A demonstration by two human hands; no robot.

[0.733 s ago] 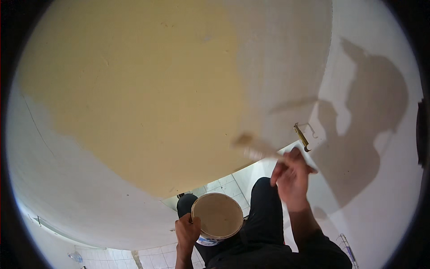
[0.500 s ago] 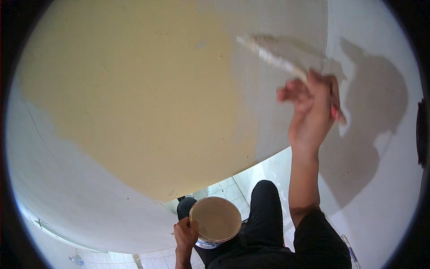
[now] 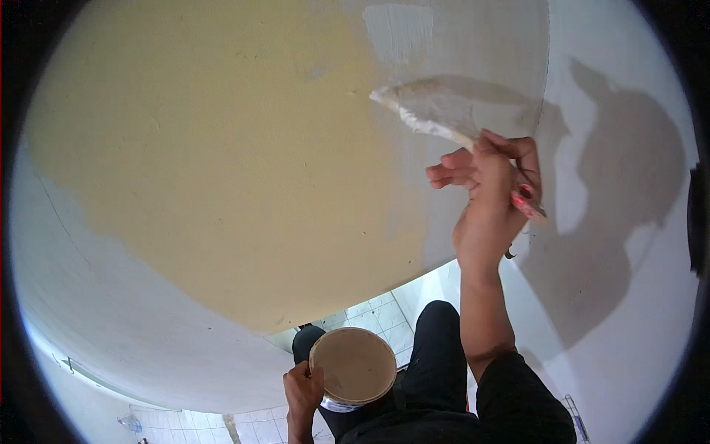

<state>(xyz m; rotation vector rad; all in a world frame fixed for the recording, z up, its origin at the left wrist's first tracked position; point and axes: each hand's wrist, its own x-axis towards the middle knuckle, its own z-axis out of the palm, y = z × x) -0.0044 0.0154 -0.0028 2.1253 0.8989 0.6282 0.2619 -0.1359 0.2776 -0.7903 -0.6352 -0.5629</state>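
Observation:
My right hand (image 3: 492, 177) is closed round the handle of a paintbrush (image 3: 423, 126) with wet white paint on it. Its tip points up and left, near where the yellow area of the wall (image 3: 222, 148) meets a greyish white area, and the reddish handle end sticks out below my fingers. Whether the brush touches the wall is hard to tell. Above it is a wet pale patch (image 3: 399, 33). Low in front of me, my left hand (image 3: 303, 388) grips the side of a round bucket (image 3: 340, 405), which holds beige-grey paint (image 3: 353, 366).
White wall (image 3: 614, 296) lies to the right beyond a corner line, with my shadow on it. Below the painted surface's curved lower edge, white floor tiles (image 3: 370, 314) show between my dark-trousered legs (image 3: 436, 340). A clear plastic item (image 3: 129, 422) lies at the lower left.
My right hand and the brush have shifted left and a little down. A wet pale patch now shows at the top of the wall. My left hand still holds the bucket.

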